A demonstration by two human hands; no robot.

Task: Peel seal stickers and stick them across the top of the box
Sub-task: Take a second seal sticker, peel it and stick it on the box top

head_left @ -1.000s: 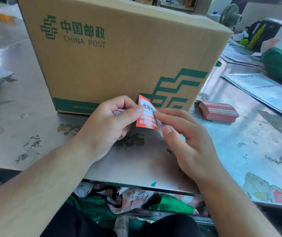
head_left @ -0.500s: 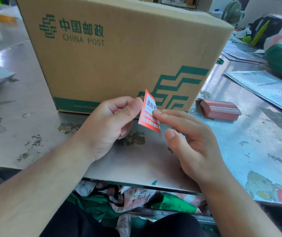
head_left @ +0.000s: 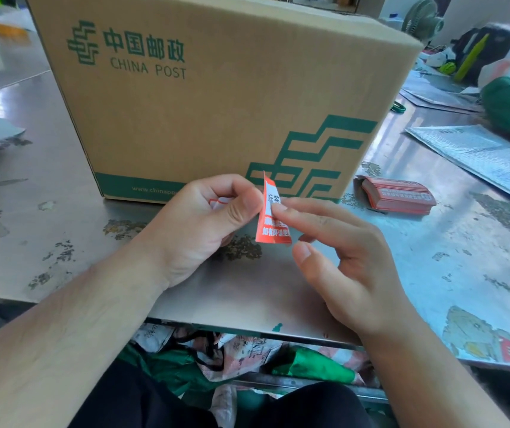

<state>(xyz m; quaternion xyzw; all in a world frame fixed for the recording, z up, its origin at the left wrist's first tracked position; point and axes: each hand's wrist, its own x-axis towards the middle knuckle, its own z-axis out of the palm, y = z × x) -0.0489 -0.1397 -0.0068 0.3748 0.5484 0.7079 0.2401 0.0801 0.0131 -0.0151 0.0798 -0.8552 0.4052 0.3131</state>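
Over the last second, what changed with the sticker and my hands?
The seal sticker has swung from facing the camera to hanging nearly edge-on as it peels away. The right hand let go with its thumb; only a fingertip touches it now. The left hand still pinches the backing. The China Post box and the sticker stack have not moved.

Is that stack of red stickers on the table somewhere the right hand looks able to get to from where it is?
Probably yes. The sticker stack lies on bare table just beyond the right hand, with nothing between them. That hand's fingertips are busy on the sticker being peeled, though.
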